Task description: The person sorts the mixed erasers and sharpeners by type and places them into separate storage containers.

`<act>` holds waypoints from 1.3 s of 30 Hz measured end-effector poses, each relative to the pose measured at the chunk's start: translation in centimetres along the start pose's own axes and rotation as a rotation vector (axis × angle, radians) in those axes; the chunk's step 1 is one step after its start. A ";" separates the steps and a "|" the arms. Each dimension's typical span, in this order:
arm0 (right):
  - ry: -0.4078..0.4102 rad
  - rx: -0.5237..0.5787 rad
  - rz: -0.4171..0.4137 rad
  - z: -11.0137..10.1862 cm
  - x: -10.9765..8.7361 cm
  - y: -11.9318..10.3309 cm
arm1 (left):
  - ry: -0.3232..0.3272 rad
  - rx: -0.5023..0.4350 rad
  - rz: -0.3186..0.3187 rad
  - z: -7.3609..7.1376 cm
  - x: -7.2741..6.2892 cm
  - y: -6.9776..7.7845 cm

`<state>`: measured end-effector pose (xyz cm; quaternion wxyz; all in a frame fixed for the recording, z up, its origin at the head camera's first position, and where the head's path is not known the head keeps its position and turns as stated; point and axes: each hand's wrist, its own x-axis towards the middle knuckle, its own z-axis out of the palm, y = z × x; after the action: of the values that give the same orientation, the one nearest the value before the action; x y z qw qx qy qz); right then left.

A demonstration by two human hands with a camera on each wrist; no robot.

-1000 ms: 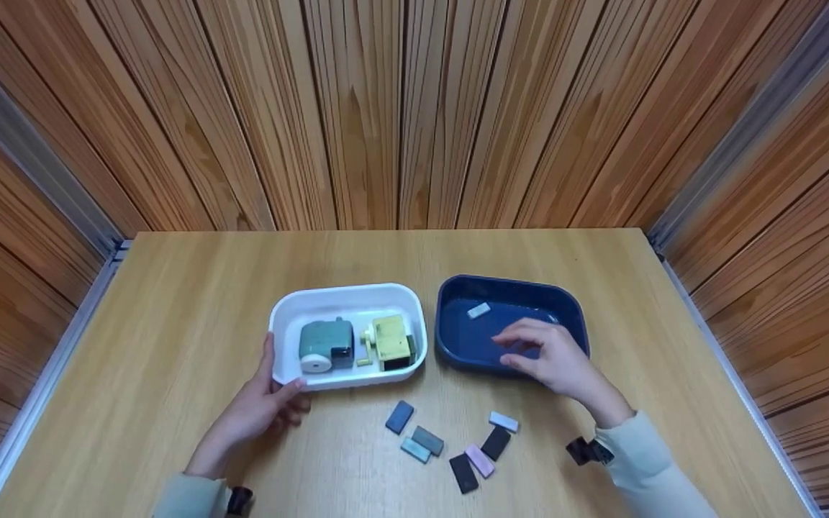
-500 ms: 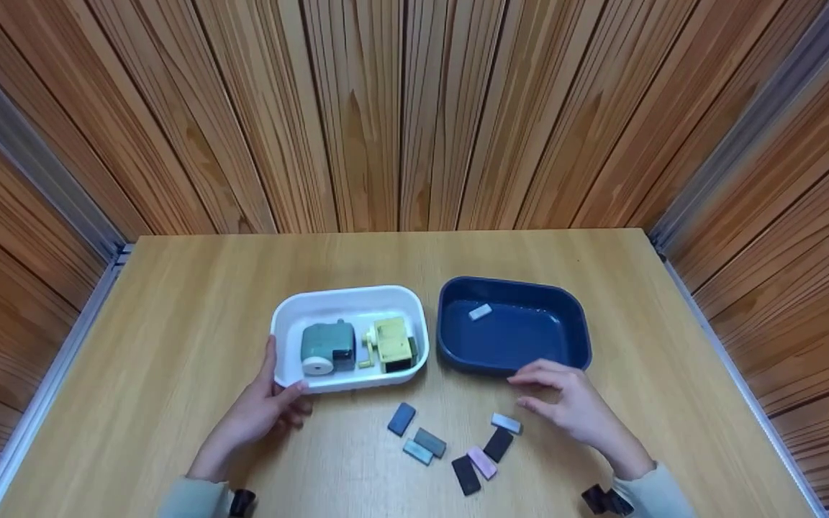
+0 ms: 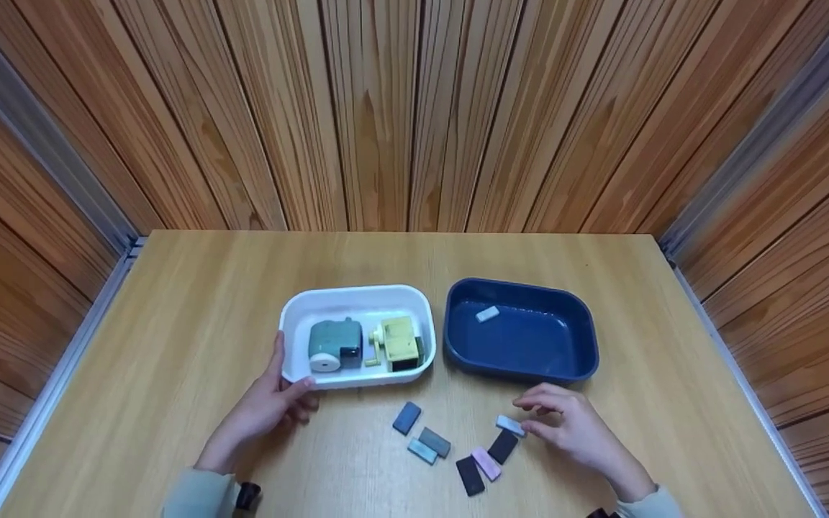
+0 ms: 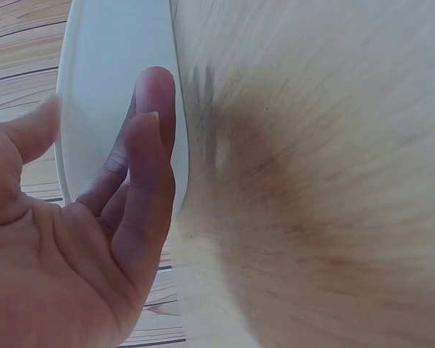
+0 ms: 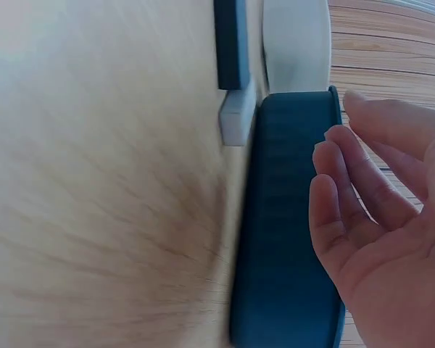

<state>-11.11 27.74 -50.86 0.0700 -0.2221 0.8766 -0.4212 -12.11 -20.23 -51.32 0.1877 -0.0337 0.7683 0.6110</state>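
Note:
My left hand [image 3: 260,410] grips the near left corner of the white tray [image 3: 357,384], thumb at the rim and fingers against the outer wall [image 4: 116,43]. A green pencil sharpener [image 3: 332,338] and a yellow one [image 3: 396,338] with a crank sit in the tray. My right hand [image 3: 573,428] is held over the table with fingers loosely bent and nothing in them. Its fingertips are right by a whitish eraser-like block [image 3: 510,425], which lies against a black block [image 3: 503,446]; the right wrist view shows the whitish block [image 5: 236,119] too.
A dark blue tray [image 3: 522,373] with one small white block [image 3: 487,314] inside stands right of the white tray. Nearer me lie a pink block [image 3: 486,464], another black block [image 3: 470,475], a dark blue block [image 3: 406,418], a grey one [image 3: 435,442] and a light blue one [image 3: 422,451].
My right hand has moved from over the dark blue tray back towards me, down to the whitish block. The left hand stays on the white tray. The head view has shifted slightly.

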 end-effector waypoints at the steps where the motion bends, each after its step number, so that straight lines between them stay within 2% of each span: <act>1: -0.003 -0.005 0.003 0.0 0.0 0.1 | -0.003 -0.002 0.001 0.0 0.1 0.0; 10: -0.075 0.002 0.044 0.6 -0.1 0.6 | -0.007 -0.003 -0.010 0.0 0.2 0.2; 23: -0.092 -0.043 -0.015 1.8 0.0 1.3 | 0.023 -0.011 -0.054 0.2 0.4 0.3; 31: -0.124 -0.046 0.118 1.7 0.1 1.3 | 0.015 -0.038 -0.062 0.1 0.5 0.3; 39: -0.110 -0.096 0.113 1.9 0.2 1.5 | 0.011 -0.028 -0.065 0.0 0.6 0.1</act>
<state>-11.17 27.17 -53.18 0.1308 -0.1982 0.9018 -0.3611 -12.74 -20.06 -51.42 0.2025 -0.0647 0.7593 0.6150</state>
